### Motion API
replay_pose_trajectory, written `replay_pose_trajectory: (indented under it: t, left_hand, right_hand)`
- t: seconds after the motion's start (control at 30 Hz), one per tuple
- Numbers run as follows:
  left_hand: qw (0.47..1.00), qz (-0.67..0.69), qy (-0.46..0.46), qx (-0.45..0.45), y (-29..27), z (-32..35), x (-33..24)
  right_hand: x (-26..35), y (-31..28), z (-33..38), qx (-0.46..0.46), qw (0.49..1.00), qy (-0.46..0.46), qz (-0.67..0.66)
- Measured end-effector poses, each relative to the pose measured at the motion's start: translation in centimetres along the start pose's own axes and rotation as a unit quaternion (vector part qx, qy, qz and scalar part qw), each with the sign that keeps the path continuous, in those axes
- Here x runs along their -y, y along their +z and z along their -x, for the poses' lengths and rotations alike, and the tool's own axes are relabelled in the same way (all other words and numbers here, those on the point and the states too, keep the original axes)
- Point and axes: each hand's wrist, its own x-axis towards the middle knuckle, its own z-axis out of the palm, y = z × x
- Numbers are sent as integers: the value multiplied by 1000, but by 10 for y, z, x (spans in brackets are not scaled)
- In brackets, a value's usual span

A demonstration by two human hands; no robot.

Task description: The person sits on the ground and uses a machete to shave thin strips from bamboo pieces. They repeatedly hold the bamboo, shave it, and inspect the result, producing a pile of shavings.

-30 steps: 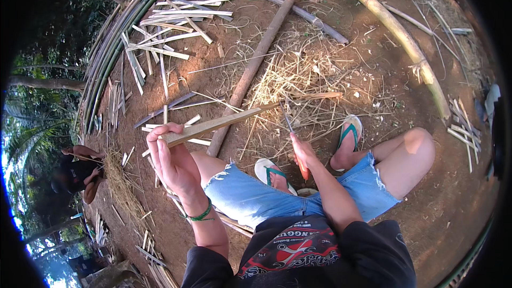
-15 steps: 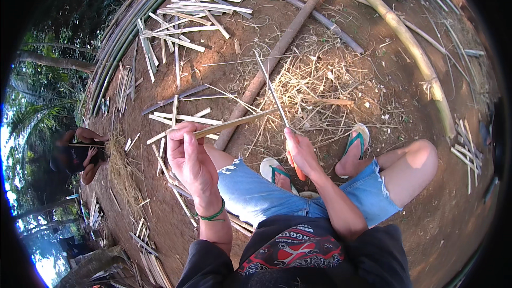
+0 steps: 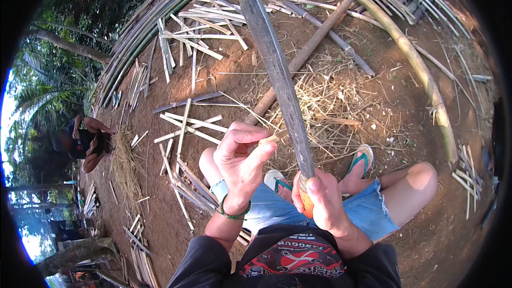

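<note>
The long dark steel blade (image 3: 274, 69) had been raised upright, its orange handle (image 3: 305, 202) clenched and mostly hidden in the right hand (image 3: 322, 200), while the thin pale bamboo sliver (image 3: 273, 138) was pinched by the left hand (image 3: 240, 162).

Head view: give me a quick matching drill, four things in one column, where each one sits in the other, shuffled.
Things:
1. long knife
2. bamboo strip
3. green wristband
4. thick bamboo pole

Places:
A. on the left wrist
B. lying on the dirt at the right
C. pinched in the left hand
D. handle in the grip of the right hand, blade pointing up and away

Pairs: 1-D, 2-C, 3-A, 4-B
</note>
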Motion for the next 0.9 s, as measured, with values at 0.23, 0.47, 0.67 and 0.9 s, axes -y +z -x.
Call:
replay_pose_trajectory:
  t: [0.23,0.47,0.67,0.9]
  left_hand:
    - [998,-24,-19,59,-3,5,-4]
    - [986,101,-131,-31,5,22,-14]
    - [983,34,-180,-17,3,31,-30]
    - [983,45,-180,-3,0,30,-37]
  right_hand:
    - [6,-19,13,-11,999,12,31]
    - [49,-40,23,-8,956,6,292]
    - [68,-50,28,40,911,13,411]
    - [67,-55,33,66,897,-7,437]
